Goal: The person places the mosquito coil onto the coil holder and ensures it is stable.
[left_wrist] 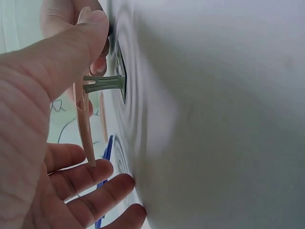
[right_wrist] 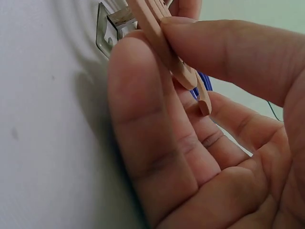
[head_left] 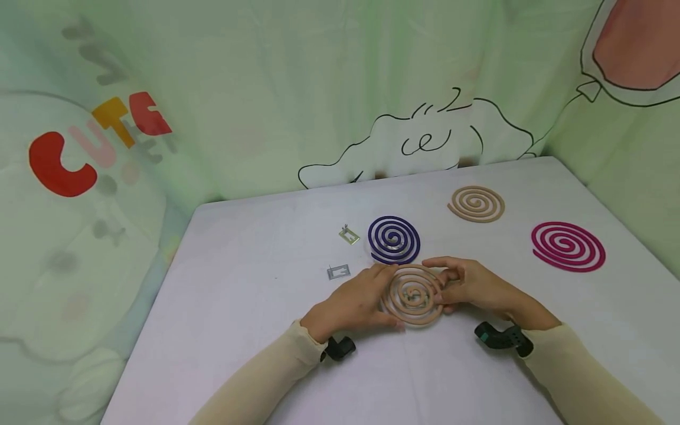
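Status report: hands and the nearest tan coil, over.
Left hand holds nearest tan coil; right hand pinches its rim. Metal stand beneath. Blue coil close behind.

2 cream slvs (head_left: 265, 372), cuffed | L wrist cam (head_left: 341, 349): blk | R wrist cam (head_left: 495, 338): blk, teal mark (head_left: 484, 336)

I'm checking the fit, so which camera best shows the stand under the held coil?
The left wrist view: the stand appears side-on, largely uncovered. The head view gives glimpses through the coil; the right wrist view shows part, with the coil and right hand hiding some.

Tan spiral coil (head_left: 413, 294) atop small metal stand (left_wrist: 104, 83)
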The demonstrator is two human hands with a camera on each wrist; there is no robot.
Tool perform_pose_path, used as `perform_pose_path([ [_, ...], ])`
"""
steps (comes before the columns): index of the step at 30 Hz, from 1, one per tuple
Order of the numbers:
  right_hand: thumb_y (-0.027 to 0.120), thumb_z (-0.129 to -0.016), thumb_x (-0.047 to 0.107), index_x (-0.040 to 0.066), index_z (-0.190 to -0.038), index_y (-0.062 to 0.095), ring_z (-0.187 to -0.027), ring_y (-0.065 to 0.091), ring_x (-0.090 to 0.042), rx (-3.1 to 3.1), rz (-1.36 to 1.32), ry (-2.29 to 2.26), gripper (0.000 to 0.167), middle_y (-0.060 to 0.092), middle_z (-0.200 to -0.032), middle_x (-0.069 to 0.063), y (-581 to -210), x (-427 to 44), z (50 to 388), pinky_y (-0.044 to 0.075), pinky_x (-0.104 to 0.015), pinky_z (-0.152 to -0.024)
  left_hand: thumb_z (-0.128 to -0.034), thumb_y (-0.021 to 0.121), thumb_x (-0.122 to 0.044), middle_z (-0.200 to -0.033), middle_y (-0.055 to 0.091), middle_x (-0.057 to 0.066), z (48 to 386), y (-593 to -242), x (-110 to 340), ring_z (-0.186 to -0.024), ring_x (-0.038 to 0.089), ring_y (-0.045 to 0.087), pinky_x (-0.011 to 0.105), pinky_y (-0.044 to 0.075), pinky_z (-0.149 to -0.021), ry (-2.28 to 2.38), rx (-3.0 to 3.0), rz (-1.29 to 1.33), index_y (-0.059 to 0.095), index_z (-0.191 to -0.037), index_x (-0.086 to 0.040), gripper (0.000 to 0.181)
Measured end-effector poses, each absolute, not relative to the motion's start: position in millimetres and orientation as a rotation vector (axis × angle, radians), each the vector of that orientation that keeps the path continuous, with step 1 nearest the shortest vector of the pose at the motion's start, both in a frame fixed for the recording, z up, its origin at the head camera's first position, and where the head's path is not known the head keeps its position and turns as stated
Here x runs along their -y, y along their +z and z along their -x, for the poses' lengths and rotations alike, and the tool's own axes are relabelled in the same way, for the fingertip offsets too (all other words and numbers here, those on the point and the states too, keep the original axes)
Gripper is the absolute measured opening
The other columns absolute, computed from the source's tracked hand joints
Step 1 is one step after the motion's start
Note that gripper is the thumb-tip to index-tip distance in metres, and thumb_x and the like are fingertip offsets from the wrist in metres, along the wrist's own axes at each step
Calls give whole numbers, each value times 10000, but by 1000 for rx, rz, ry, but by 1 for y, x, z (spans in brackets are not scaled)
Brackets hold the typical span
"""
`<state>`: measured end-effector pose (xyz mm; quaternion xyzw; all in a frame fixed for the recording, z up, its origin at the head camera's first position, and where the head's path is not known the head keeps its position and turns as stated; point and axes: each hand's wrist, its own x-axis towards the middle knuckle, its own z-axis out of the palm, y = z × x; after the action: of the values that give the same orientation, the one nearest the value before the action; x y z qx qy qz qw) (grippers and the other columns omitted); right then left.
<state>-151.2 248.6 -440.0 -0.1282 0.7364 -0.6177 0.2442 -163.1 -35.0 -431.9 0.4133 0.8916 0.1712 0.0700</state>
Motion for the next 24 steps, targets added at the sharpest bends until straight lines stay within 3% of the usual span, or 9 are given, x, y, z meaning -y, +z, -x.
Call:
perform_pose_path([
  [11, 770, -885, 0, -83, -1539, 366, -742, 706, -200, -2047, 271, -1694, 773, 677, -969, -154, -439, -264, 156, 623, -366, -666, -827, 841, -570, -1490, 521, 52, 165, -431, 18, -1343, 166, 528, 284, 452, -1097, 518, -2710, -1202, 320, -1632, -200, 1028],
  [18, 736, -936, 8, -86, -1524, 382, -806, 721, -178, -2036, 233, -1743, 693, 675, -1005, -109, -440, -276, 158, 630, -370, -681, -804, 858, -572, -1300, 588, 36, 165, -433, 2, -1119, 126, 580, 268, 520, -946, 462, -2801, -1160, 399, -1592, -173, 995],
  [24, 741, -932, 4, 71, -1448, 531, -837, 732, -180, -2025, 195, -1784, 561, 684, -1016, -86, -443, -289, 162, 635, -366, -705, -800, 861, -573, -1209, 583, 32, 164, -431, -12, -1002, 114, 588, 258, 544, -856, 449, -2858, -1099, 445, -1563, -147, 968],
])
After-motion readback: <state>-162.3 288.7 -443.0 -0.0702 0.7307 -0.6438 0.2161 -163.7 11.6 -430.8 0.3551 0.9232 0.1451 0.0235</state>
